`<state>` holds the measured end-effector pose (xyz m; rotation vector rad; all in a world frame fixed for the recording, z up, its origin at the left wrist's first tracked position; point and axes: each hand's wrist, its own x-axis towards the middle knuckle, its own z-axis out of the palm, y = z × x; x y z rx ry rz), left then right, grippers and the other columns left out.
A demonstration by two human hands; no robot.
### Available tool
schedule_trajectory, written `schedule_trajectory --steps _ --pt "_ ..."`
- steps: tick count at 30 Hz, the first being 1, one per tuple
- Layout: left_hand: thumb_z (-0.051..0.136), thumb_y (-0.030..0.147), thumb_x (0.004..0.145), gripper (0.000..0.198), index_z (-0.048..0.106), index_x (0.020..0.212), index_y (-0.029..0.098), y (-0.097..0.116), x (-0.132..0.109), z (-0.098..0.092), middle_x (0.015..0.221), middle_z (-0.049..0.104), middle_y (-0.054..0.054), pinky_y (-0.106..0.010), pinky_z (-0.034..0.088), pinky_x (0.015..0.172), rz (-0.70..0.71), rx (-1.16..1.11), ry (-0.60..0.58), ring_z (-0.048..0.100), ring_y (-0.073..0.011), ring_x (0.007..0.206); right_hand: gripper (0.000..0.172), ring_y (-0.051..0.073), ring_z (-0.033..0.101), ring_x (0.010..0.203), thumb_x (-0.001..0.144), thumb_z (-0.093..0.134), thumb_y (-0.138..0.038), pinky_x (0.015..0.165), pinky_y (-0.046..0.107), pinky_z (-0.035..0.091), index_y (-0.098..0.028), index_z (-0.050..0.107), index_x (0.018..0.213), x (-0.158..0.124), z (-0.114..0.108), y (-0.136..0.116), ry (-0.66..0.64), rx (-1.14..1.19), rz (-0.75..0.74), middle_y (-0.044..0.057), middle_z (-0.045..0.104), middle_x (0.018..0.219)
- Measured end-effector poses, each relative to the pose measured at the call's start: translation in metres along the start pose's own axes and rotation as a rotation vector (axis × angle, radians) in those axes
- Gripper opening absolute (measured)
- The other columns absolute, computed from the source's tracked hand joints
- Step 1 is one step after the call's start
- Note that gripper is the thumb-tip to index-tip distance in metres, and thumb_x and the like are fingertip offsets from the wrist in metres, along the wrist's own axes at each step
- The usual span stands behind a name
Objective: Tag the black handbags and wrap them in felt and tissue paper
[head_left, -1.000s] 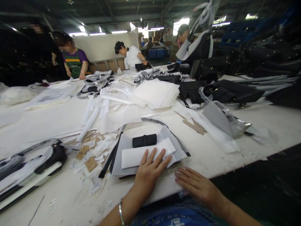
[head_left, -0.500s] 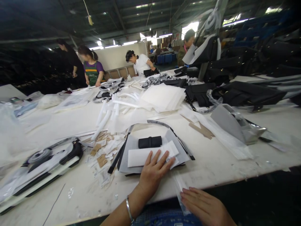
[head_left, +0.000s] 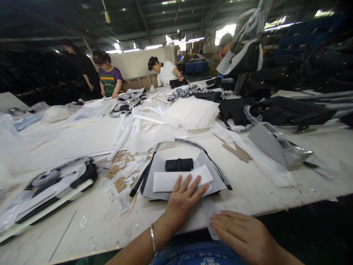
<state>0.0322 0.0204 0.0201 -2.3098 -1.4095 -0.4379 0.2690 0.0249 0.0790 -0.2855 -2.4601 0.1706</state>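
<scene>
My left hand [head_left: 183, 200] lies flat with its fingers spread. It presses on a folded white foam sheet [head_left: 167, 181] that rests on a black bag [head_left: 141, 190] covered with pale lining paper. Just beyond the foam sits a small black pouch [head_left: 179, 165] with a strap round its middle. At the table's near edge, my right hand [head_left: 239, 232] has its fingers stretched out side by side over a clear plastic strip [head_left: 209, 210]. The right thumb is hidden. The bag's wrapped handle [head_left: 192, 143] arches away at the far side.
Another partly wrapped bag [head_left: 49, 195] lies at left. Cardboard tags and paper scraps [head_left: 120, 184] are heaped beside the work. Stacked white sheets [head_left: 193, 112], white tubes [head_left: 127, 132] and black bags [head_left: 237, 110] lie farther back. A grey-and-clear piece [head_left: 271, 145] is at right. Several people stand across the table.
My right hand and the plastic strip appear slightly higher in view, nearer the bag. My left hand stays spread on the foam sheet. The view has shifted a little.
</scene>
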Motion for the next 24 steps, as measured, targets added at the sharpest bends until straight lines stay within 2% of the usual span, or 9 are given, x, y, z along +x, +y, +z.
schedule_trajectory --steps 5,9,12,17,20,24 --pt "0.046 0.035 0.102 0.046 0.041 0.147 0.036 0.0 -0.001 0.003 0.156 0.041 0.003 -0.051 0.034 0.115 0.009 -0.005 0.003 0.045 -0.0266 0.137 0.029 0.017 0.074 0.084 0.099 0.045 -0.013 0.078 0.029 0.061 -0.017 0.068 0.116 0.037 -0.014 0.025 -0.029 -0.028 -0.002 0.008 0.078 0.097" --pt "0.048 0.035 0.101 0.036 0.054 0.137 0.033 0.0 0.0 0.005 0.156 0.041 0.001 -0.053 0.036 0.114 0.004 -0.03 0.016 0.045 -0.0274 0.137 0.034 0.016 0.073 0.082 0.096 0.043 -0.01 0.071 0.026 0.059 -0.02 0.071 0.114 0.061 -0.014 0.052 -0.025 -0.04 0.07 0.006 0.078 0.096" --pt "0.051 0.034 0.1 0.025 0.064 0.121 0.029 0.001 0.001 0.007 0.152 0.047 -0.001 -0.052 0.035 0.115 0.003 -0.042 0.027 0.045 -0.0274 0.138 0.034 0.017 0.073 0.081 0.093 0.046 -0.01 0.073 0.028 0.057 -0.023 0.074 0.107 0.072 -0.005 0.074 -0.063 -0.086 0.133 0.004 0.078 0.095" --pt "0.051 0.034 0.1 0.027 0.062 0.124 0.03 0.001 0.003 0.011 0.141 0.057 -0.003 -0.052 0.035 0.115 -0.025 -0.089 0.114 0.046 -0.028 0.137 0.026 0.017 0.072 0.08 0.095 0.053 -0.015 0.075 0.028 0.054 -0.025 0.077 0.097 0.079 0.022 0.104 -0.152 -0.087 0.267 0.001 0.078 0.09" --pt "0.046 0.029 0.102 0.024 0.066 0.115 0.026 0.001 0.002 0.01 0.134 0.063 -0.004 -0.047 0.038 0.114 -0.063 -0.168 0.216 0.051 -0.0234 0.133 0.024 0.017 0.07 0.08 0.097 0.054 -0.021 0.074 0.027 0.054 -0.024 0.076 0.09 0.076 0.037 0.114 -0.178 -0.014 0.366 0.001 0.076 0.085" --pt "0.048 0.023 0.101 0.023 0.067 0.114 0.025 0.002 -0.002 0.006 0.125 0.068 0.0 -0.037 0.036 0.117 -0.067 -0.247 0.244 0.052 -0.0178 0.132 0.026 0.018 0.069 0.088 0.101 0.049 -0.024 0.081 0.028 0.053 -0.023 0.075 0.094 0.066 0.048 0.115 -0.125 0.052 0.415 0.002 0.075 0.09"
